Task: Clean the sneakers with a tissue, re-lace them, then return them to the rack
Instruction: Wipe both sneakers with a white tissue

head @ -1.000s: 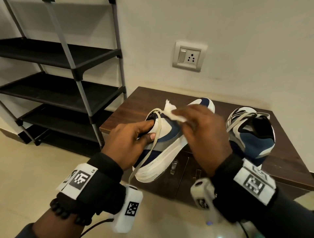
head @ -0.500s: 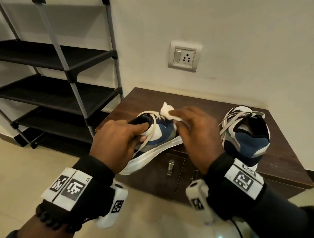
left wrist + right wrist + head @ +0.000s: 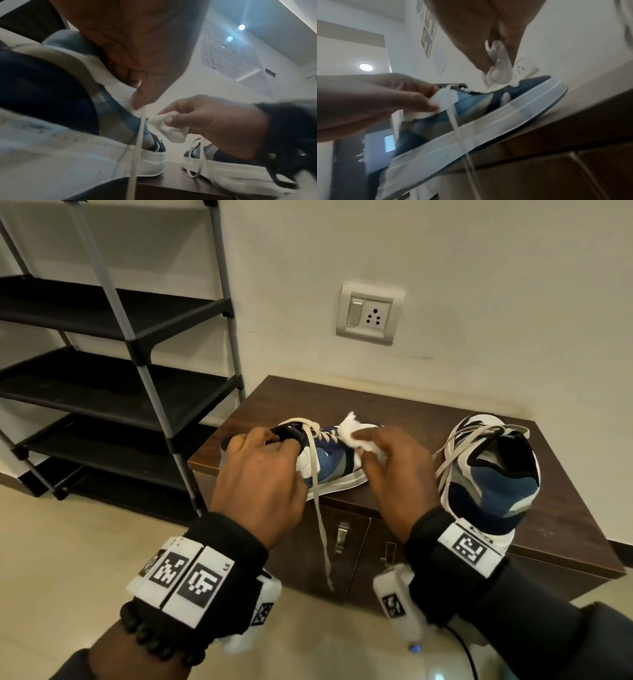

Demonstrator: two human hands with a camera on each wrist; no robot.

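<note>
A blue, white and grey sneaker (image 3: 329,463) (image 3: 56,135) (image 3: 471,108) lies with its toe on the brown cabinet top (image 3: 394,412) and its heel raised off the edge. My left hand (image 3: 260,474) (image 3: 385,97) grips it round the collar, thumb on the side. A loose lace (image 3: 320,518) hangs from it over the cabinet front. My right hand (image 3: 394,467) (image 3: 214,121) pinches a crumpled white tissue (image 3: 356,433) (image 3: 169,128) (image 3: 498,65) just above the sneaker's front. The second sneaker (image 3: 493,470) (image 3: 223,166) stands to the right on the cabinet, laces loose.
A black shoe rack (image 3: 113,371) with several bare shelves stands to the left against the wall. A switch and socket plate (image 3: 370,314) is on the wall above the cabinet. Cabinet doors with metal handles (image 3: 340,534) face me; tiled floor lies below.
The left hand has lowered the sneaker and tipped it toward level, toe now on the cabinet top. The right hand stays over its front with the tissue. The lace now hangs straight down.
</note>
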